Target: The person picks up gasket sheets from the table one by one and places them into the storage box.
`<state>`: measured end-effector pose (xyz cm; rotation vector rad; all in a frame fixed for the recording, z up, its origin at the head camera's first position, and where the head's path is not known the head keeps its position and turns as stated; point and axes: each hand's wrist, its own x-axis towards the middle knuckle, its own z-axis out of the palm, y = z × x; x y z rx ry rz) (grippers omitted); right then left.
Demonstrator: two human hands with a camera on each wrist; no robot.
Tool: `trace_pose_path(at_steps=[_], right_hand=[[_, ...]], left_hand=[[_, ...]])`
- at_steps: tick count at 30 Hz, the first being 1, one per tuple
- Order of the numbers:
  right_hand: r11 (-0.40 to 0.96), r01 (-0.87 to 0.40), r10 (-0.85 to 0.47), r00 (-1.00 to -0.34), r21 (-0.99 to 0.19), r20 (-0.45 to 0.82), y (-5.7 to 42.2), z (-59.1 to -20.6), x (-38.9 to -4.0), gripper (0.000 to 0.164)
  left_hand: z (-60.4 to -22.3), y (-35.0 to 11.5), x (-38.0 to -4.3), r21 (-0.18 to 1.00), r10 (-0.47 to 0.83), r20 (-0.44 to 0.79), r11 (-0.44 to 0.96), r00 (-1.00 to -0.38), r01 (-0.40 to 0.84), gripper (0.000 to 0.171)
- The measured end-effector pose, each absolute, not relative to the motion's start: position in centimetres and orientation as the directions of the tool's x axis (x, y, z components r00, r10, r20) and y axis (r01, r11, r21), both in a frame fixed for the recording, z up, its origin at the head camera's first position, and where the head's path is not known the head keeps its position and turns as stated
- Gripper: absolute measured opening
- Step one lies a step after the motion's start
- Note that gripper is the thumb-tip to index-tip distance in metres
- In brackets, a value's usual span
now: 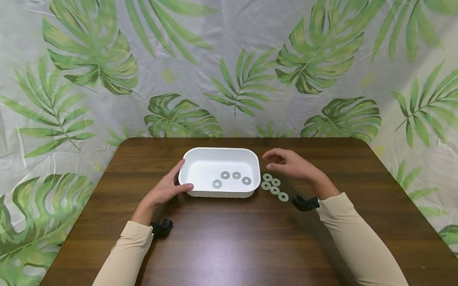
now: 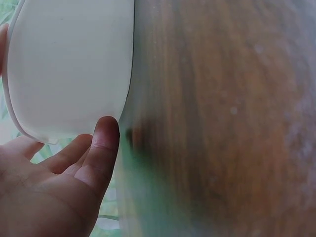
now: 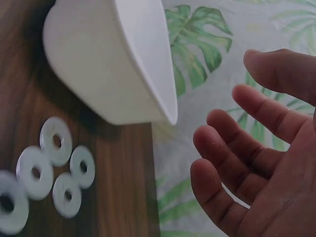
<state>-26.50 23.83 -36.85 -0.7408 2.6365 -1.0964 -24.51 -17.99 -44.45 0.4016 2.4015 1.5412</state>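
Container (image 1: pixel 222 194), white, smooth-walled and rounded-rectangular, set open side up toward the far edge of a dark brown, wood-grained table (image 1: pixel 214 242). Four flat, round, grey discs with central holes (image 1: pixel 222 176) lie apart from one another inside it, spread from the middle toward the right end. The left hand (image 1: pixel 164 192) grasps the container's left end, its thumb on the near corner of the rim and its fingers along the outer side; the left wrist view shows the thumb against the white wall. The right hand (image 1: pixel 293 163) is released and holds nothing: in the right wrist view its fingers are loosely bent, with thumb and fingertips apart. It hovers just beside the right end of the container, without touching it. Five pale, flat, round discs with central holes (image 1: pixel 272 191) lie on the table just right of the container, on the near side of the right hand, two farther back and three in a slanting row in front. Both forearms wear beige sleeves (image 1: pixel 358 238), with black wrist straps (image 1: pixel 305 203). Behind the table hangs a light grey cloth printed with green leaves (image 1: pixel 243 24).
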Motion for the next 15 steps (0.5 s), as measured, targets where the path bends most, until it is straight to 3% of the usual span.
trace_pose_path(at_steps=[15], right_hand=[[0.697, -0.342, -0.471, -0.881, -0.63, -0.043, 28.1, -38.7, -23.3, 0.034]], left_hand=[[-44.5, -18.0, -24.6, 0.92, 0.374, -0.072, 0.384, -0.925, 0.083, 0.1]])
